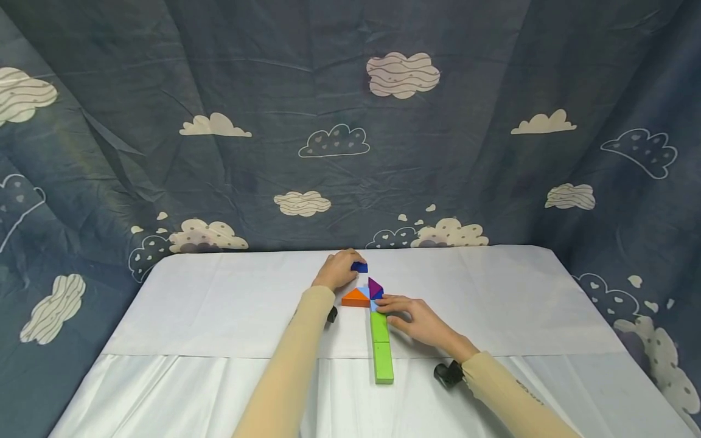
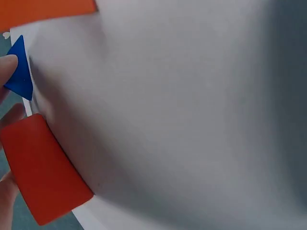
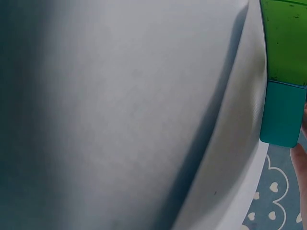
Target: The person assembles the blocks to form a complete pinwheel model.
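My left hand (image 1: 339, 269) grips a dark blue triangular block (image 1: 359, 267) near the table's back edge. In the left wrist view a fingertip lies on that blue piece, and a red block (image 2: 45, 167) sits against other fingers. The left palm hides this red block in the head view. My right hand (image 1: 413, 317) rests its extended fingertips on the blocks at the middle. These are a light blue block (image 1: 374, 306), a dark blue block (image 1: 378, 294) and a purple triangle (image 1: 375, 286). An orange triangular block (image 1: 356, 298) lies at their left.
Two green blocks (image 1: 383, 362) lie end to end, running toward me from the light blue piece. A teal-looking block (image 3: 283, 114) adjoins a green one in the right wrist view. White cloth covers the table (image 1: 219, 304); a dark cloud-print curtain (image 1: 328, 176) hangs behind.
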A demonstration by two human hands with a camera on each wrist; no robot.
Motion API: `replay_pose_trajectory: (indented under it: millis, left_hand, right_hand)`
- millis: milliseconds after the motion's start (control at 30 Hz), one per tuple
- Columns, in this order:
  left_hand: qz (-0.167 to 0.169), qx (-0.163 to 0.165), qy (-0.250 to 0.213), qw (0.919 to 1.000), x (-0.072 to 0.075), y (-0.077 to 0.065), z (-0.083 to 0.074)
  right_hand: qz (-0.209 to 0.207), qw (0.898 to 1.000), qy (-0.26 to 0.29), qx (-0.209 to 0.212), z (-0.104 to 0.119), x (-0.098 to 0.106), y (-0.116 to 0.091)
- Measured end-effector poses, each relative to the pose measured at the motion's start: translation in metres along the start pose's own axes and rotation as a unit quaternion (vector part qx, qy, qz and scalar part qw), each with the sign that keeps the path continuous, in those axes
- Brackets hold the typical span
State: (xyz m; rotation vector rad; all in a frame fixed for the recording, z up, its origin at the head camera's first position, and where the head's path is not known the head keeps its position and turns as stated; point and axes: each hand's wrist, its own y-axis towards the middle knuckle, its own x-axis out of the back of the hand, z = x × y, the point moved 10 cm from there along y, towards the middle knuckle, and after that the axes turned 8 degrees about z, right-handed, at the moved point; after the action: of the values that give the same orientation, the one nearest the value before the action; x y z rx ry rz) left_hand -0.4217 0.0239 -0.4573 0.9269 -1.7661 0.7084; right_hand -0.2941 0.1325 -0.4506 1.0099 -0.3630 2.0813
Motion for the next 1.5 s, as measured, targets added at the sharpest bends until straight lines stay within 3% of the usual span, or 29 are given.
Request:
replay_pose_trajectory:
  millis: [300, 467, 700, 933, 1200, 1500]
  left_hand:
    - [-0.028, 0.006, 0.0, 0.9996, 0.006, -0.005, 0.004]
    - [-0.056, -0.006, -0.056, 0.9968, 0.017, -0.011, -0.001]
    - [-0.068, -0.025, -0.129, 0.989, 0.029, -0.019, -0.002]
    - [-0.081, -0.068, -0.173, 0.9792, 0.035, -0.034, -0.005]
    - [-0.087, -0.114, -0.174, 0.9743, 0.039, -0.052, -0.013]
    - [-0.078, -0.081, -0.221, 0.9688, 0.035, -0.063, -0.007]
  right_hand:
    - [0.003, 1.0, 0.005, -0.008, -0.001, 0.0, 0.001]
    - [0.006, 1.0, 0.006, -0.007, -0.001, -0.001, 0.001]
    - [0.0, 1.0, 0.001, 0.007, -0.001, -0.001, 0.002]
    - [0.0, 1.0, -0.005, 0.008, 0.0, -0.001, 0.002]
    - [0.001, 1.0, -0.004, 0.004, 0.0, -0.001, 0.002]
    - [0.005, 1.0, -0.006, -0.011, -0.001, -0.003, 0.002]
